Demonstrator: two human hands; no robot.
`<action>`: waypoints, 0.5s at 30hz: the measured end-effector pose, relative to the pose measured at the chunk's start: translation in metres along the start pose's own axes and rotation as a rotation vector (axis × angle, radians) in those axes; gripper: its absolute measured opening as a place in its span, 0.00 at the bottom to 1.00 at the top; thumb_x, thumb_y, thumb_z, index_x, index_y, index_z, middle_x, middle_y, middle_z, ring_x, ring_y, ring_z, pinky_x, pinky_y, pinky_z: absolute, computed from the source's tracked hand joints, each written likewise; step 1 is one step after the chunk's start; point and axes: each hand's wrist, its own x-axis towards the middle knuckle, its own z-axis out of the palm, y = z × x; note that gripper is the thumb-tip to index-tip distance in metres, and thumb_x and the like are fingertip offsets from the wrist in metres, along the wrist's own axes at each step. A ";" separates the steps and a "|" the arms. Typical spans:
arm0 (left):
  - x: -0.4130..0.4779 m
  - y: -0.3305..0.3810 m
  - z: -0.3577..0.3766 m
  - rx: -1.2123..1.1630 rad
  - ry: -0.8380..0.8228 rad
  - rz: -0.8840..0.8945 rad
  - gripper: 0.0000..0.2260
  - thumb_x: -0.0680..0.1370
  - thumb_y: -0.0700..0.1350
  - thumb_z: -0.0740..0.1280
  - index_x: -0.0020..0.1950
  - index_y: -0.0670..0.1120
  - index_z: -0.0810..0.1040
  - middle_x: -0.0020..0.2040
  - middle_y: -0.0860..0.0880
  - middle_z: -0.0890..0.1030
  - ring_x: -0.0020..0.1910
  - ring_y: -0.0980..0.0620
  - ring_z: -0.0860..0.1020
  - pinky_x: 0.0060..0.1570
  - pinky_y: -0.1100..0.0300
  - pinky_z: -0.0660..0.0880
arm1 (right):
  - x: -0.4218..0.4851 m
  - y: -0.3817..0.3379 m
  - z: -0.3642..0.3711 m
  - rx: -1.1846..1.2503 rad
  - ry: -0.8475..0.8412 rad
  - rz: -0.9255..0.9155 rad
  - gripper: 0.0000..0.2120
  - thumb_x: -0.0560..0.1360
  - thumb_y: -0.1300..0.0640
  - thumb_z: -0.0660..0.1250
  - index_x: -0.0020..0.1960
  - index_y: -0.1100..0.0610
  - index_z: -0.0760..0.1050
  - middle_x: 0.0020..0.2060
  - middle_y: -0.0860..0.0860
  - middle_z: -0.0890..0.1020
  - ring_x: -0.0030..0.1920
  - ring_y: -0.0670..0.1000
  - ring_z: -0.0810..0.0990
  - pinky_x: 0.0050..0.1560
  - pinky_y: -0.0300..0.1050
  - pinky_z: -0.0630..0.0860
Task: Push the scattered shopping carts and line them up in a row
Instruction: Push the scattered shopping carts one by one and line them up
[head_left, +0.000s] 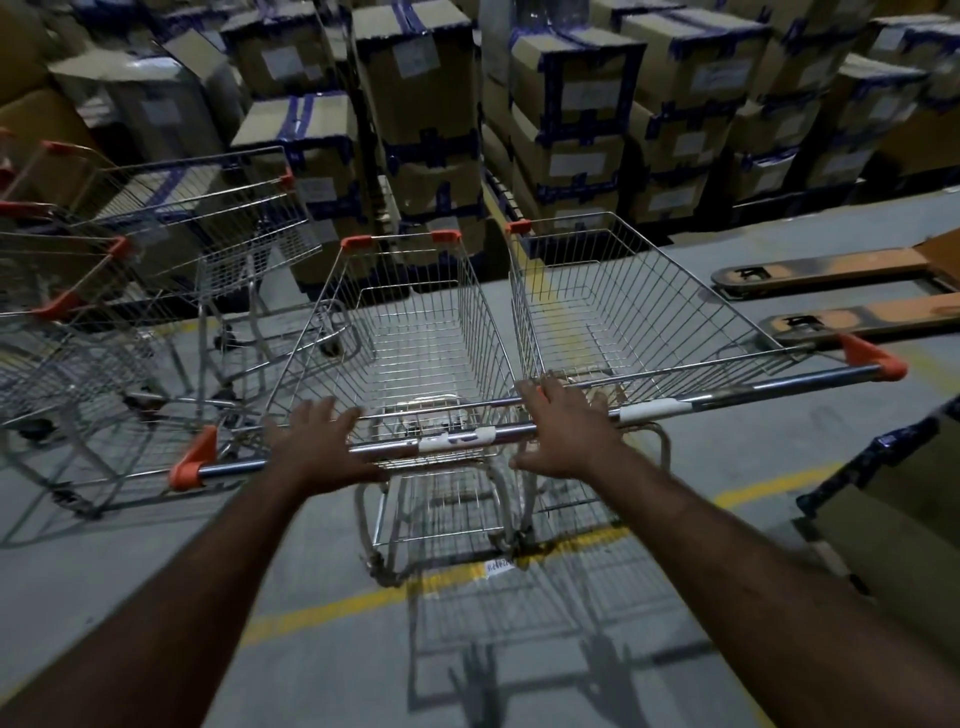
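Fingers of left hand (317, 441) and right hand (566, 431) lie spread loose over middle cart's handle (452, 439); close them, push evenly, parallel to neighbour cart (649, 322) at one o'clock.

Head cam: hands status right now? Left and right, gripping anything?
Left hand: open, fingers spread over the middle cart's handle, not curled round it.
Right hand: open, fingers spread at the same handle's right end, gripping nothing.
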 end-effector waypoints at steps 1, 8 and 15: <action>0.003 -0.025 0.007 0.036 -0.036 -0.055 0.49 0.66 0.80 0.62 0.81 0.60 0.54 0.83 0.47 0.49 0.81 0.40 0.45 0.72 0.27 0.44 | 0.002 -0.005 0.003 -0.029 0.012 0.007 0.44 0.70 0.35 0.72 0.79 0.48 0.57 0.78 0.55 0.61 0.75 0.60 0.65 0.73 0.71 0.58; 0.012 -0.081 0.023 0.004 -0.051 -0.107 0.30 0.67 0.71 0.67 0.67 0.62 0.76 0.71 0.51 0.74 0.69 0.45 0.73 0.71 0.40 0.62 | 0.009 -0.010 0.005 -0.120 0.083 0.061 0.25 0.73 0.57 0.73 0.69 0.54 0.72 0.71 0.54 0.70 0.67 0.57 0.74 0.63 0.61 0.73; 0.013 -0.086 0.034 -0.006 -0.079 -0.149 0.31 0.60 0.73 0.59 0.61 0.66 0.76 0.66 0.53 0.76 0.64 0.45 0.77 0.69 0.34 0.64 | 0.010 -0.010 0.004 -0.116 0.082 0.077 0.34 0.68 0.54 0.80 0.71 0.53 0.71 0.71 0.52 0.69 0.65 0.56 0.76 0.62 0.61 0.74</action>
